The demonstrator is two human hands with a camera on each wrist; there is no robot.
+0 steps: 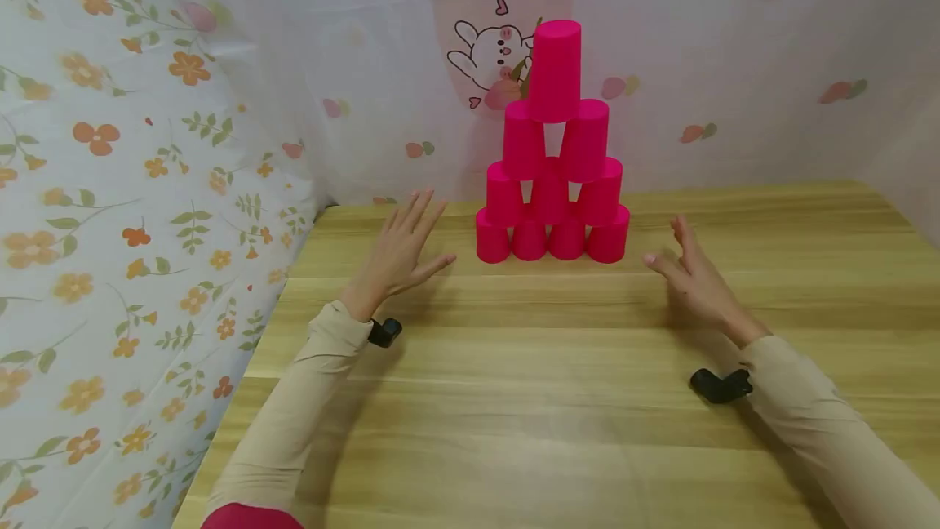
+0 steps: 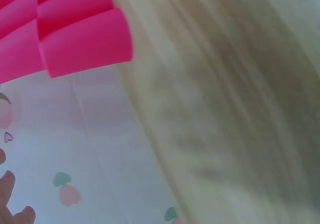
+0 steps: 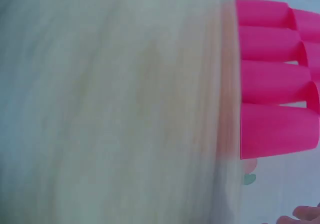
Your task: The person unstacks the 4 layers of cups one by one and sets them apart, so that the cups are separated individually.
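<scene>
A pyramid of upside-down pink cups [image 1: 549, 196] stands in four tiers toward the back of the wooden table. One cup [image 1: 555, 72] tops it, and the wide bottom row [image 3: 280, 131] rests on the tabletop. To the left of the stack, my left hand [image 1: 400, 255] is held with its fingers spread and straight, touching no cup. My right hand [image 1: 693, 276] is on the other side, thumb apart from the fingers, also away from the cups. In the left wrist view, cups [image 2: 87, 41] show at the upper left, with a few fingertips [image 2: 24, 216] at the lower left.
Behind the table hangs a white cloth [image 1: 367, 64] with a rabbit drawing [image 1: 499, 55] and peach prints. A floral curtain [image 1: 147, 227] runs along the left side. The wooden tabletop [image 1: 529, 398] stretches between my forearms. Each wrist wears a black camera [image 1: 722, 386].
</scene>
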